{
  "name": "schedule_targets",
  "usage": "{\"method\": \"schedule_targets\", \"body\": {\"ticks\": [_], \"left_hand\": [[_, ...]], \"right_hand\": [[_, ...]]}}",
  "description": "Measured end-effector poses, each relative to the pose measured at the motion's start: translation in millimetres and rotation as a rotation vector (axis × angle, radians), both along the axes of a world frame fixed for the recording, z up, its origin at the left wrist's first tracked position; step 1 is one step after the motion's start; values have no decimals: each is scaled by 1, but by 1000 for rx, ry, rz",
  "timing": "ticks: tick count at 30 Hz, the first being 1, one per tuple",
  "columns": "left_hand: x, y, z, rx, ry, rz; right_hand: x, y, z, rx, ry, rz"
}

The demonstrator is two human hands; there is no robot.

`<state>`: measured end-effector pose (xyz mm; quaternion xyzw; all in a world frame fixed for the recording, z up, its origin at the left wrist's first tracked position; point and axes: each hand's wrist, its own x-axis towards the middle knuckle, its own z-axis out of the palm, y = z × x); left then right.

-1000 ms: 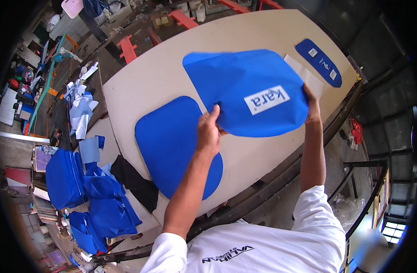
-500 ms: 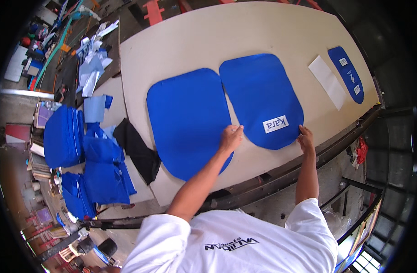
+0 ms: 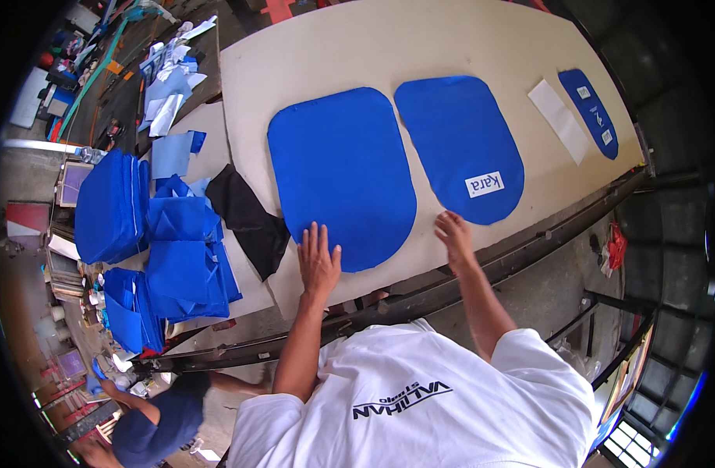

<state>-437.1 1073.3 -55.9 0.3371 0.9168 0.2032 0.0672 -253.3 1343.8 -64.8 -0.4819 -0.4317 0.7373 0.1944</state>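
Note:
Two blue rounded fabric panels lie side by side on a large beige board. My left hand point(image 3: 318, 259) rests flat, fingers stretched out, on the lower left edge of the plain panel point(image 3: 343, 175). At the lower left edge of the other panel point(image 3: 459, 140) is my right hand point(image 3: 453, 236), its fingers loosely bent and apart, with nothing visible in them. A white printed label point(image 3: 484, 184) sits near that panel's bottom. A narrow gap separates the two panels.
The beige board point(image 3: 545, 47) carries a white paper strip point(image 3: 558, 121) and a slim blue printed piece point(image 3: 589, 113) at right. Left are a black cloth point(image 3: 248, 222), stacked blue fabric point(image 3: 112, 207) and folded blue pieces point(image 3: 187, 269). Another person point(image 3: 159, 421) is at lower left.
My left hand has moved left, from the gap between the panels to the plain panel's lower left edge. My right hand has left the labelled panel's right edge for its lower left. A person appears at lower left.

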Motion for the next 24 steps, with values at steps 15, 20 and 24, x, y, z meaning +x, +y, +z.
{"method": "schedule_targets", "body": {"ticks": [15,20,24], "left_hand": [[-1,-4,-13,19,-34,41],[-23,-17,-17,266,-270,114],[-31,-34,-17,569,-631,275]], "right_hand": [[-109,-74,22,-104,-215,146],[-144,-86,22,-34,-263,202],[-136,-83,16,72,-324,173]]}}
